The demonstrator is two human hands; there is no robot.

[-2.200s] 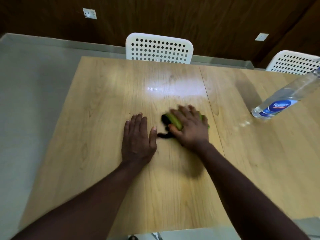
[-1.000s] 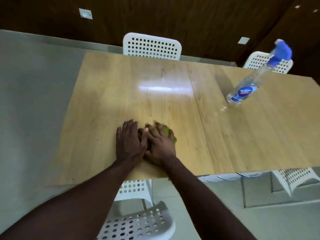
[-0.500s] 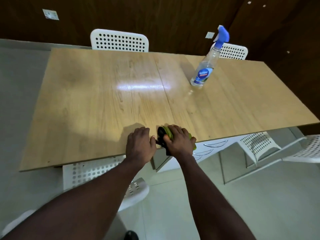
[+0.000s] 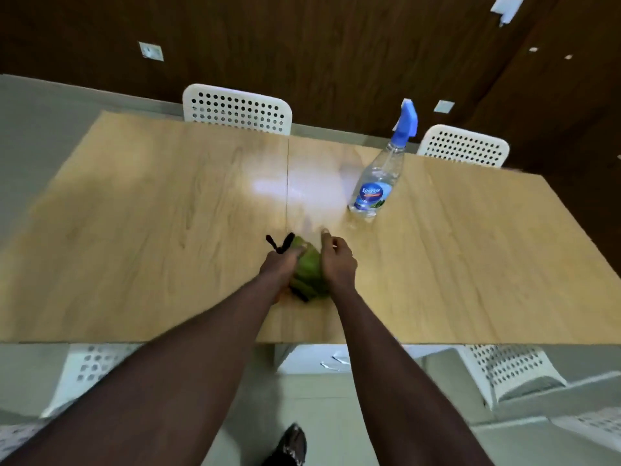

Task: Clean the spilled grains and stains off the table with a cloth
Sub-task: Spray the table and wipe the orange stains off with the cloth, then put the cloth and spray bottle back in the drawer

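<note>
Wooden counter [image 4: 134,230] is filling my view. On it, my left grip [image 4: 280,264] and right grip [image 4: 337,264] are both clutching the bunched green cloth [image 4: 309,274] between them, though it is all blurring. Beyond the right grip, a spray bottle [image 4: 376,186] is standing upright, with a white chair [image 4: 237,109] sitting farther off.

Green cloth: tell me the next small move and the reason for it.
Probably press the green cloth flat and sweep it toward the near edge of the table. The left hand and right hand hold it bunched between them in mid-table, so little of it seems to touch the wood. No grains show in this blurred view, and the spray bottle stands clear beyond.
</note>
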